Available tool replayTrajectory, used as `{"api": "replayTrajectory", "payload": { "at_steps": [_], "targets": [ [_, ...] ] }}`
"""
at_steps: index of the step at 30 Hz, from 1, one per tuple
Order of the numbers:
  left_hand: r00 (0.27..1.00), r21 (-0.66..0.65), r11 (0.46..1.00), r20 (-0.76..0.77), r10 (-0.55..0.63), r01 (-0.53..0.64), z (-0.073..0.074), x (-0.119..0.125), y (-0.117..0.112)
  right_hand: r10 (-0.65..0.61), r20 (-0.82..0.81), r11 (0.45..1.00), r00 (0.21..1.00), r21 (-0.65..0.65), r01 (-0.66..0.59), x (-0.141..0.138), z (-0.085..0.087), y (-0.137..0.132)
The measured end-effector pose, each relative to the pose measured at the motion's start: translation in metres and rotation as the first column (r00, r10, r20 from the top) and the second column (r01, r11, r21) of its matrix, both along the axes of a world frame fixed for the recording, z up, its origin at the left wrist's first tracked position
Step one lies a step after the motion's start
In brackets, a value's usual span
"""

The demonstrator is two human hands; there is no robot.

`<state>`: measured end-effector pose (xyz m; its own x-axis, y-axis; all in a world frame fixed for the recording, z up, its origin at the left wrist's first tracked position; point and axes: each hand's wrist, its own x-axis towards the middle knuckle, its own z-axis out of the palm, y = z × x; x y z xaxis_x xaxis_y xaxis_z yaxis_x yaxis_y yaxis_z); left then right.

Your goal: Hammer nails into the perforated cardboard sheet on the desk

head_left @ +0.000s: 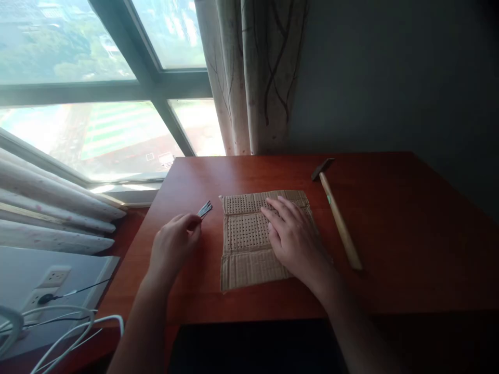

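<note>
A bundle of thin metal nails pokes out from the fingertips of my left hand, which is closed on one end of them at the left of the cardboard. My right hand lies over the right part of a creased brown cardboard sheet, its fingers stretched out. Rows of small holes cover the sheet's upper and middle panels, while the near panel shows none. Part of the sheet is hidden beneath my right hand. To the right lies a hammer with a wooden handle, apart from both hands.
All this rests on a reddish-brown wooden table. Behind it hang a patterned curtain and a dark wall. A window is at the left, with a wall socket and looped white cables below.
</note>
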<state>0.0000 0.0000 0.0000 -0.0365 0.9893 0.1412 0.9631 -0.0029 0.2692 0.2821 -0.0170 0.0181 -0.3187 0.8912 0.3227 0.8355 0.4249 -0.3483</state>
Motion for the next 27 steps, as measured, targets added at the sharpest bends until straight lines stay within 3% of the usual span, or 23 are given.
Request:
{"api": "replayTrajectory", "payload": {
  "at_steps": [2,4,6,9,13,17,21,27],
  "targets": [
    [0.980,0.080,0.994,0.190,0.054,-0.070,0.006,-0.003,0.000,-0.012,-0.003,1.000,1.000,0.004,0.012,0.000,0.001,0.000],
    [0.909,0.128,0.984,0.411,0.063,-0.126,0.015,0.000,0.002,-0.024,-0.008,1.000,1.000,0.008,0.024,0.000,0.001,0.001],
    [0.803,0.158,0.978,0.595,0.012,-0.132,0.027,0.011,0.004,-0.024,-0.010,1.000,1.000,0.015,0.024,0.000,0.000,0.001],
    [0.700,0.233,0.972,0.701,-0.139,-0.040,0.047,0.039,0.012,-0.013,-0.013,1.000,1.000,0.022,0.014,0.000,-0.002,0.002],
    [0.608,0.303,0.927,0.701,-0.374,0.221,0.061,0.080,0.034,-0.020,-0.018,1.000,1.000,0.017,0.020,0.000,-0.003,0.003],
    [0.631,0.259,0.874,0.611,-0.478,0.411,0.054,0.107,0.065,-0.013,-0.013,1.000,1.000,0.022,0.013,0.000,-0.003,0.003],
    [0.652,0.228,0.849,0.555,-0.516,0.478,0.041,0.115,0.081,-0.016,-0.019,1.000,1.000,0.025,0.017,0.000,-0.003,0.003],
    [0.692,0.232,0.851,0.500,-0.520,0.471,0.032,0.113,0.080,-0.016,-0.029,0.999,0.999,0.029,0.017,0.000,-0.005,0.003]
  ]
}}
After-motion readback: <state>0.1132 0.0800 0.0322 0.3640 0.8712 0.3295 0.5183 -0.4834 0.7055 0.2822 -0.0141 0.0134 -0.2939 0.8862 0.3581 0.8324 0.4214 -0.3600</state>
